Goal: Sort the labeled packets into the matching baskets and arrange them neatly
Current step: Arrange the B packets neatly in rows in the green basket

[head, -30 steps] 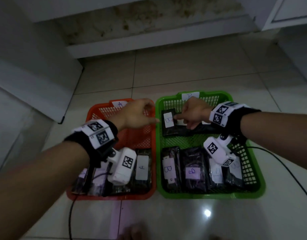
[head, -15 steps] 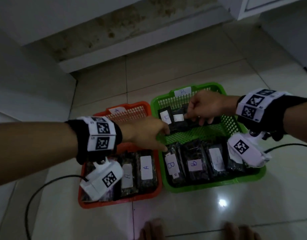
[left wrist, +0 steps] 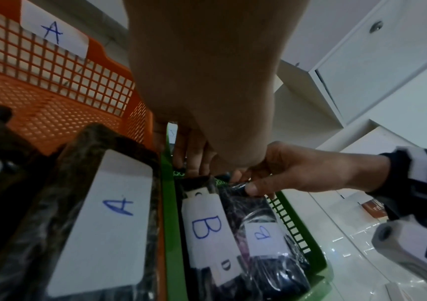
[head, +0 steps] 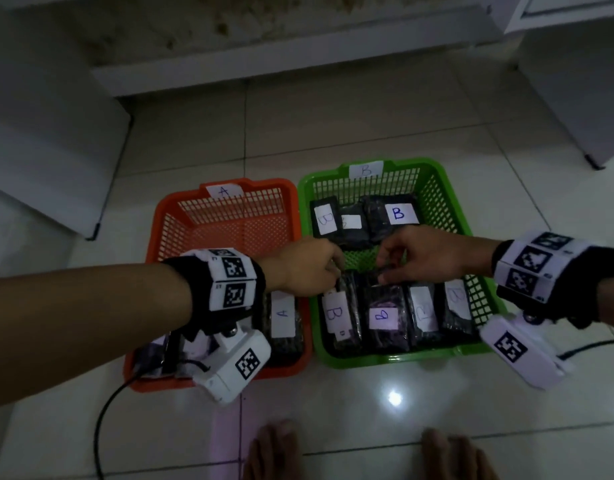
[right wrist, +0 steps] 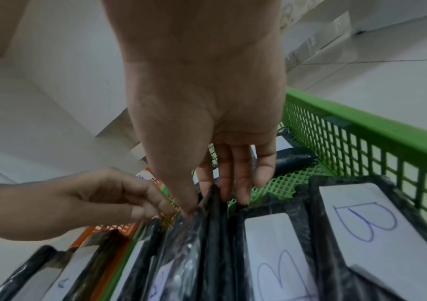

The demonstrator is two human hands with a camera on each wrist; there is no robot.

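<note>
An orange basket point(head: 229, 233) labelled A and a green basket point(head: 385, 359) labelled B stand side by side on the floor. Black packets with white B labels fill the green one in a back and a front row. My left hand point(head: 336, 271) reaches over the orange rim and pinches the top end of the leftmost front B packet point(head: 340, 317) point(left wrist: 207, 224). My right hand point(head: 381, 273) point(right wrist: 201, 201) pinches the top edge of the second front B packet point(head: 383, 317) between thumb and fingers. A-labelled packets point(head: 283, 317) lie at the orange basket's front, partly hidden by my left wrist.
Three B packets point(head: 397, 214) lie in the green basket's back row. White cabinets stand at the left point(head: 49, 133) and right point(head: 575, 81), with a low step point(head: 264, 64) behind. A black cable point(head: 104, 427) trails on the tiles. My bare feet point(head: 274, 448) are close to the baskets.
Both hands moved from the green basket's back row toward me to the front row. The back-row packets now lie uncovered.
</note>
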